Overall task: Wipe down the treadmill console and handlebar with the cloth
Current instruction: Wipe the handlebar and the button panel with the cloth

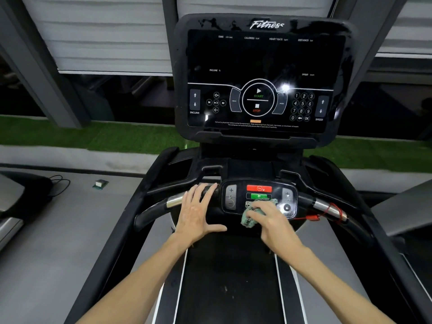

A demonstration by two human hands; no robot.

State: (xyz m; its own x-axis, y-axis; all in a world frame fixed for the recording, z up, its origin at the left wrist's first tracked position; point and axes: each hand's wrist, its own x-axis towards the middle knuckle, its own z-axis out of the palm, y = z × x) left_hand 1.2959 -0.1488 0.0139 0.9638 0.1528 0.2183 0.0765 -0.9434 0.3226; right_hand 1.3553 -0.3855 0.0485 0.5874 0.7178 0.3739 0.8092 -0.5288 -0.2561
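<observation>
Bunching the cloth (249,221) under bent fingers, the right hand (271,220) grips it and presses it against the lower edge of the pad (289,199) at the middle of the handlebar (154,206). The cloth is green, nubby and crumpled into a wad. The pad is a glossy black oval with grey, red and green keys.

The left hand (198,206) lies flat on the bar just left of the pad, fingers straight, holding nothing. The bar curves outward in matte black with short chrome sleeves, and a red cord (327,212) loops round the right one.

Above, the console (257,66) is a broad shiny panel, and its sheen hides whether it has been wiped. The work looks to be in the middle, with the pad in hand and both bar arms likely left.
</observation>
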